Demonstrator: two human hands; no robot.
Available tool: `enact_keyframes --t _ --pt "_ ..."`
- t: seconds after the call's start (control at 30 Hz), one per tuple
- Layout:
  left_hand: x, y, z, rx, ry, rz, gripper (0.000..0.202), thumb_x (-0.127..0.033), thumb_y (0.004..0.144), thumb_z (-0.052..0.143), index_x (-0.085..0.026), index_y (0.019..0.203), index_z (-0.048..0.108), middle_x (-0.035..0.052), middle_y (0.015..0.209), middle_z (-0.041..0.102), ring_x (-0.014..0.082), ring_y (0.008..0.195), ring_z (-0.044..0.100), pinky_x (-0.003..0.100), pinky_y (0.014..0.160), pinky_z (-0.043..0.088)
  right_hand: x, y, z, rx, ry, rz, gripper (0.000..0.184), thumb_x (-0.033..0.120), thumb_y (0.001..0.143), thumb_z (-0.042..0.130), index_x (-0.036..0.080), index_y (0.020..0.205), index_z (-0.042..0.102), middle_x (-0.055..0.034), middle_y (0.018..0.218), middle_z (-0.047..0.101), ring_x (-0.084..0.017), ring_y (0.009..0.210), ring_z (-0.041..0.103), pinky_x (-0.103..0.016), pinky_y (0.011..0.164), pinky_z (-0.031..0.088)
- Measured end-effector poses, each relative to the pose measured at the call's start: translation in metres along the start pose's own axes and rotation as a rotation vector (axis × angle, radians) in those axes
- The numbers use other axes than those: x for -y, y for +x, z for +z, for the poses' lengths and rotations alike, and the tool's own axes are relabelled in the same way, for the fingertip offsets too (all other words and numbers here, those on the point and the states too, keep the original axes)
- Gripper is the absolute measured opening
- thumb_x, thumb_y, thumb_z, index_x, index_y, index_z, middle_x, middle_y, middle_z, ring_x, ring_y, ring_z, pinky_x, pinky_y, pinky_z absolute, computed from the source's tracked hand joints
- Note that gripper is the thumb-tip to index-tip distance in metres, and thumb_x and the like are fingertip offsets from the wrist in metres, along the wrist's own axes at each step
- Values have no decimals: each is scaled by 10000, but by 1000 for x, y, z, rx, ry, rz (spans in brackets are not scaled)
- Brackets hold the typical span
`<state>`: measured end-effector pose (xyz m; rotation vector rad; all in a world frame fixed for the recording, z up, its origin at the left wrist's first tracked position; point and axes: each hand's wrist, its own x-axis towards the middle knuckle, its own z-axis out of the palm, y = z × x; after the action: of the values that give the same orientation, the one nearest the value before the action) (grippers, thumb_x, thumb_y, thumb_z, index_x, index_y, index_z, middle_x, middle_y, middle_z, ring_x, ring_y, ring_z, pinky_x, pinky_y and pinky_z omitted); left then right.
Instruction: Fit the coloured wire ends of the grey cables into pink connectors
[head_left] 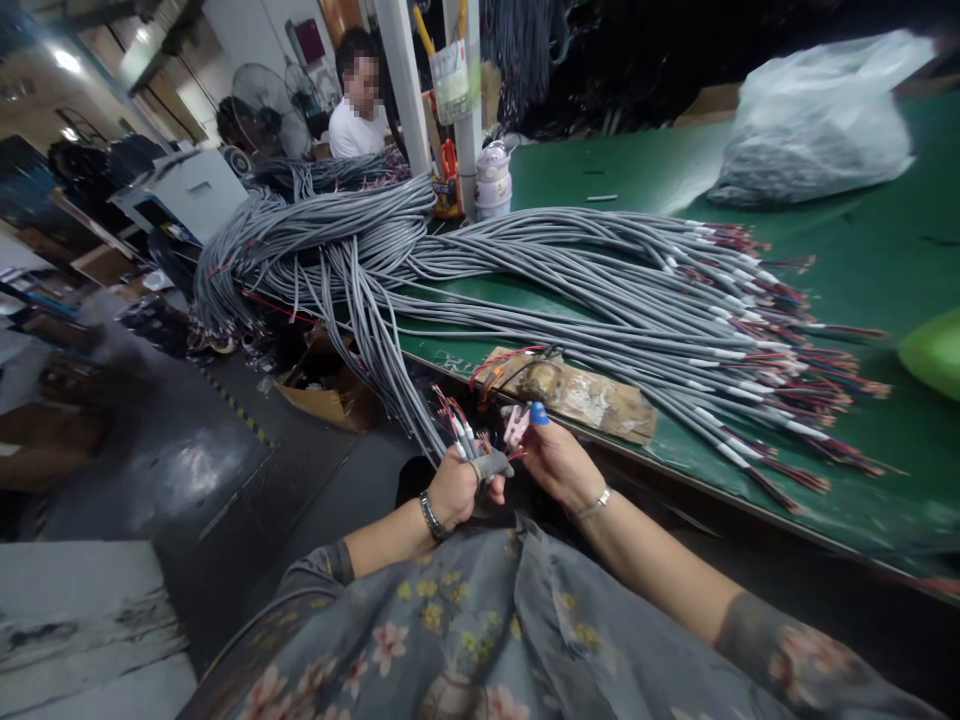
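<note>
My left hand [459, 485] is closed around the ends of a few grey cables [405, 390] that hang off the table edge, their red and blue wire tips sticking up above the fist. A grey wrap covers one finger. My right hand [551, 455] sits just right of it, fingers pinched on a small pink tool [516, 424], with a blue cap on one fingertip. A large bundle of grey cables [570, 280] lies across the green table [885, 260], stripped coloured ends fanned out to the right.
A worn wooden block [592, 395] lies at the table's near edge. A clear plastic bag [817, 120] sits at the back right, a jar [493, 180] by white posts. A seated person [360, 100] and fans are behind. A cardboard box [330, 395] rests on the floor.
</note>
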<state>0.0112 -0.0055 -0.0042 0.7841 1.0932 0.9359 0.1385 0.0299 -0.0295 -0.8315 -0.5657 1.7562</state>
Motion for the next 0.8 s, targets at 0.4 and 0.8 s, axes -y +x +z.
enact_keyframes --t 0.4,0.8 --pt "5 -15 -4 -28 11 102 427 -531 556 758 -147 579 573 -20 425 529 83 357 460 226 393 409 5 -14 -2 114 91 195 374 585 736 645 216 772 690 -7 689 641 -109 578 541 -233 547 454" --pt "8 -6 5 -125 -26 190 397 -516 585 742 -152 606 585 -26 441 532 82 381 469 216 400 422 11 -14 3 -33 -53 119 403 556 563 791 187 651 654 26 586 587 -76 515 477 -191 459 401"
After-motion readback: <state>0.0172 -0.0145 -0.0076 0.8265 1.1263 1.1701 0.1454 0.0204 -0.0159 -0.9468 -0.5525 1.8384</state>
